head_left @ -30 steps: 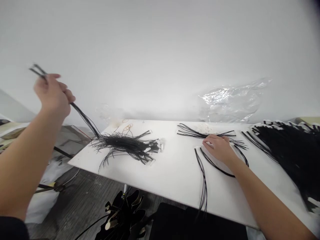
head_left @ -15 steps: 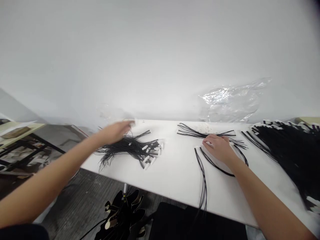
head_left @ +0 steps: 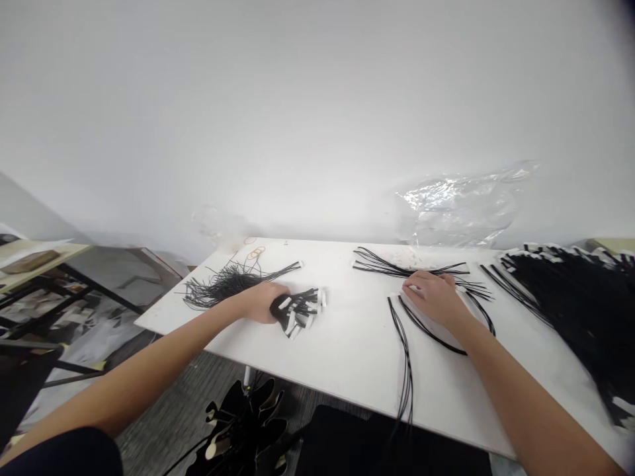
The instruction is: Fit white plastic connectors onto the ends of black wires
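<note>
My left hand (head_left: 261,301) is closed around a bundle of thin black wires (head_left: 225,284) near its white connector ends (head_left: 302,311), on the left part of the white table (head_left: 347,344). My right hand (head_left: 435,296) lies flat, fingers spread, pressing on a few black wires (head_left: 405,350) that curve toward the table's near edge. A fan of loose black wires (head_left: 397,264) lies just beyond that hand.
A large heap of black wires with white ends (head_left: 575,291) fills the right side. A clear plastic bag (head_left: 461,205) leans on the wall. Rubber bands (head_left: 255,252) lie at the back left. Black items (head_left: 243,430) sit on the floor below; shelving (head_left: 44,277) stands left.
My left hand came down from high on the left, where it held wires up, passed over the pile and now grips the bundle near its connectors. My right hand stayed put.
</note>
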Demonstrator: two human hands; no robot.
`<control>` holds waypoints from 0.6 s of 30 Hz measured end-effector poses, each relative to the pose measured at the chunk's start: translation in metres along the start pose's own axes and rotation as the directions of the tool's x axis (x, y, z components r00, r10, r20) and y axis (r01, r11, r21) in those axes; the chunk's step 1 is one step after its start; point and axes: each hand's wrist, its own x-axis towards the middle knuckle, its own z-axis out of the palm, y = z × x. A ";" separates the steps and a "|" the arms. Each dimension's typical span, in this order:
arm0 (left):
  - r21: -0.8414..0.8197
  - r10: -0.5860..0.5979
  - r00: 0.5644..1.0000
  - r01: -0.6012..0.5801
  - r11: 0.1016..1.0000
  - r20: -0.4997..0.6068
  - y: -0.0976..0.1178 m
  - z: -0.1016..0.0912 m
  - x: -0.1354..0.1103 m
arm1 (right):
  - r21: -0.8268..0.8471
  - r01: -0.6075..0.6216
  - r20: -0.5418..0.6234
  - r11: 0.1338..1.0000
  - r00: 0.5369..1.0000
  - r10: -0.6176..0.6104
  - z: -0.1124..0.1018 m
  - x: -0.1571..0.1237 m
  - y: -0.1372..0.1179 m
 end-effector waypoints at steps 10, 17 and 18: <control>-0.072 -0.019 0.990 0.010 0.997 -0.139 0.010 -0.009 -0.003 | -0.018 0.031 -0.001 0.999 1.000 -0.031 0.003 -0.002 0.001; -0.217 -0.660 0.705 0.624 0.751 -0.258 -0.128 -0.030 -0.078 | -0.010 -0.010 0.026 1.000 1.000 0.011 0.004 -0.001 0.004; -0.202 -0.682 0.688 0.652 0.731 -0.246 -0.142 -0.024 -0.088 | -0.002 -0.010 0.038 1.000 0.999 0.010 0.004 -0.001 0.004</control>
